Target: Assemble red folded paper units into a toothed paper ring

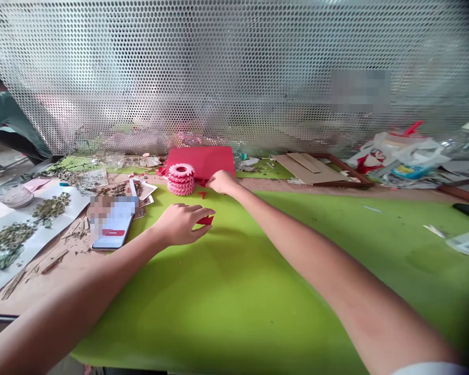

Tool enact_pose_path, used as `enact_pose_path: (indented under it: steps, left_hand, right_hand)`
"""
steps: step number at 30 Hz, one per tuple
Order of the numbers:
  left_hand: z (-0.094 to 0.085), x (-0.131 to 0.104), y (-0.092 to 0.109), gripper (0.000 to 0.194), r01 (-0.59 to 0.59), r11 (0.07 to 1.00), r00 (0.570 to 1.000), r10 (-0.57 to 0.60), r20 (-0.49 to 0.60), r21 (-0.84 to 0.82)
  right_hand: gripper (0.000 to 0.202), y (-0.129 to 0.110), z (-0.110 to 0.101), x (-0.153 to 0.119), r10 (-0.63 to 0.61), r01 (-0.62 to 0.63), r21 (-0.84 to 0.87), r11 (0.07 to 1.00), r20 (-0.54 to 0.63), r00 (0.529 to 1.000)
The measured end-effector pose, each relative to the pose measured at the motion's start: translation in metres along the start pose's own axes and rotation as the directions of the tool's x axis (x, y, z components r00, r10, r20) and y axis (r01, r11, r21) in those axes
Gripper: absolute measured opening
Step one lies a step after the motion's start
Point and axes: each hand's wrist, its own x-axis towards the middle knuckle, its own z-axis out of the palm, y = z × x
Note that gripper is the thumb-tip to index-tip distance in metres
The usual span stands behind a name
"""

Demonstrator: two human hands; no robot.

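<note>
My left hand (182,224), over the green mat (226,297), holds a small folded red paper piece (205,221) between thumb and fingers. Farther forward, my right hand (222,182) has its fingertips drawn together at another small red paper piece (202,183). One more red scrap (201,195) lies on the mat between the hands. Just left of the right hand stands a round stack of pink and red folded paper rings (181,180), with a hole in its top. Behind it rests a flat red sheet or folder (203,159).
A phone (117,224) lies left of my left hand, near dried plant bits on white paper (70,224). Cardboard (312,169) and plastic bags (406,153) sit at the back right. Perforated metal (234,78) closes off the back. A person (13,117) is at far left.
</note>
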Motion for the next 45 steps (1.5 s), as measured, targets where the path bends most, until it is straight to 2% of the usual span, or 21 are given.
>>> enact_pose_path:
  steps: [3, 6, 10, 13, 16, 20, 25, 30, 33, 35, 37, 40, 43, 45]
  left_hand:
    - [-0.001, -0.001, 0.000, 0.034, -0.003, 1.000, 1.000, 0.003, 0.004, -0.003]
    - [-0.002, -0.002, 0.000, 0.035, -0.001, 1.000, 1.000, 0.001, 0.015, -0.005]
    - [-0.002, -0.003, -0.001, 0.036, 0.015, 1.000, 1.000, -0.015, 0.028, -0.014]
    - [-0.002, -0.003, -0.001, 0.036, 0.031, 0.999, 0.999, -0.031, 0.032, -0.028]
    - [-0.001, -0.004, -0.002, 0.036, 0.057, 0.997, 0.998, -0.056, 0.036, -0.045]
    - [0.000, -0.005, -0.005, 0.033, 0.081, 0.994, 0.996, -0.078, 0.047, -0.074]
    - [0.001, -0.006, -0.002, 0.030, 0.127, 0.969, 0.992, -0.125, 0.023, -0.213]
    - [0.002, -0.006, 0.005, 0.033, 0.208, 0.866, 0.978, -0.197, 0.071, -0.455]
    - [0.001, -0.006, 0.007, 0.032, 0.210, 0.867, 0.978, -0.182, 0.105, -0.451]
    - [0.000, -0.006, 0.007, 0.031, 0.212, 0.874, 0.977, -0.175, 0.124, -0.436]
    - [0.000, -0.007, 0.006, 0.031, 0.221, 0.871, 0.975, -0.179, 0.135, -0.439]
    - [-0.001, -0.007, 0.005, 0.033, 0.228, 0.862, 0.973, -0.190, 0.129, -0.454]
    - [-0.002, -0.007, 0.005, 0.034, 0.239, 0.851, 0.971, -0.207, 0.119, -0.468]
    - [-0.004, -0.006, 0.006, 0.035, 0.273, 0.809, 0.962, -0.231, 0.145, -0.520]
  right_hand:
    - [0.033, 0.009, -0.009, -0.011, -0.012, 0.006, 0.057, 0.998, 0.106, 0.994]
    - [0.027, 0.014, -0.015, -0.028, -0.064, 0.047, 0.134, 0.990, 0.122, 0.991]
    - [0.025, 0.024, -0.018, -0.056, -0.180, 0.163, 0.256, 0.953, 0.045, 0.983]
    - [0.027, 0.042, -0.019, -0.076, -0.229, 0.233, 0.302, 0.924, -0.049, 0.972]
    - [0.026, 0.062, -0.019, -0.092, -0.242, 0.275, 0.289, 0.917, -0.142, 0.960]
    - [0.027, 0.076, -0.012, -0.106, -0.266, 0.295, 0.225, 0.929, -0.150, 0.952]
    - [0.039, 0.071, -0.001, -0.111, -0.259, 0.276, 0.097, 0.956, -0.157, 0.953]
    - [0.036, 0.072, -0.001, -0.109, -0.310, 0.315, -0.010, 0.949, -0.210, 0.927]
    - [0.037, 0.075, -0.004, -0.109, -0.419, 0.406, -0.107, 0.908, -0.241, 0.875]
    - [0.036, 0.077, -0.005, -0.110, -0.529, 0.504, -0.167, 0.848, -0.193, 0.826]
    - [0.034, 0.078, -0.005, -0.110, -0.587, 0.563, -0.184, 0.806, -0.126, 0.800]
    - [0.024, 0.080, -0.003, -0.108, -0.566, 0.555, -0.121, 0.823, -0.109, 0.817]
    - [0.018, 0.082, -0.001, -0.106, -0.525, 0.526, -0.033, 0.850, -0.141, 0.840]
    - [0.018, 0.081, 0.000, -0.106, -0.503, 0.510, -0.001, 0.860, -0.161, 0.849]
